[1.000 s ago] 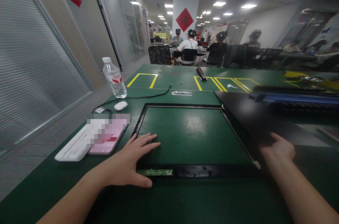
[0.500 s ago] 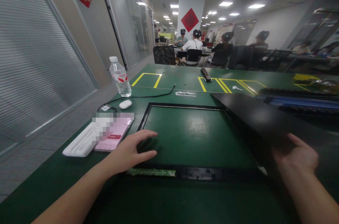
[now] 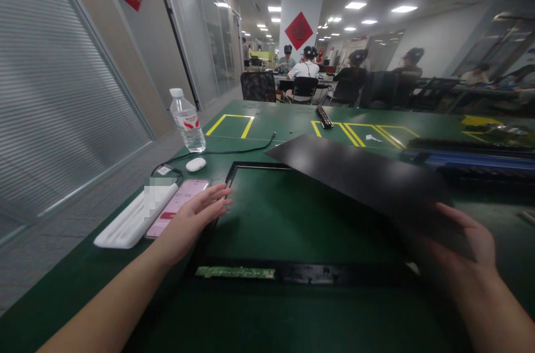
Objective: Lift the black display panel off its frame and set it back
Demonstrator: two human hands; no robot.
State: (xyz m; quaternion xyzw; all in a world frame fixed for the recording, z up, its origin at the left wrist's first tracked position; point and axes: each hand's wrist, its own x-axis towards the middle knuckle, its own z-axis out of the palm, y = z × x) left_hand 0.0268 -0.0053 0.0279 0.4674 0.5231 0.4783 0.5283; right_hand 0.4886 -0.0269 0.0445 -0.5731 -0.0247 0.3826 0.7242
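Note:
A thin black panel (image 3: pixel 355 175) is held tilted by its right side in my right hand (image 3: pixel 468 241), with the fingers partly hidden beneath it. Its left part hangs over a black rectangular frame (image 3: pixel 343 274) that lies on the green table (image 3: pixel 284 214). On the frame's near side a green circuit board strip (image 3: pixel 236 273) is visible. My left hand (image 3: pixel 204 208) is open, holding nothing. Its stretched fingertips are at the frame's left side; whether they touch it I cannot tell. The panel covers the frame's far right corner.
Left of the frame are a phone (image 3: pixel 167 214), a long white case (image 3: pixel 134 219), a small white earbud case (image 3: pixel 195 165), a black cable (image 3: pixel 234 151) and a water bottle (image 3: pixel 187 122). Farther back lies a dark strip-shaped part (image 3: pixel 324 117). People sit at tables behind.
My right hand has brought the black panel leftward, so it now hangs over the frame's far right part. My left hand has moved left and up toward the frame's left side.

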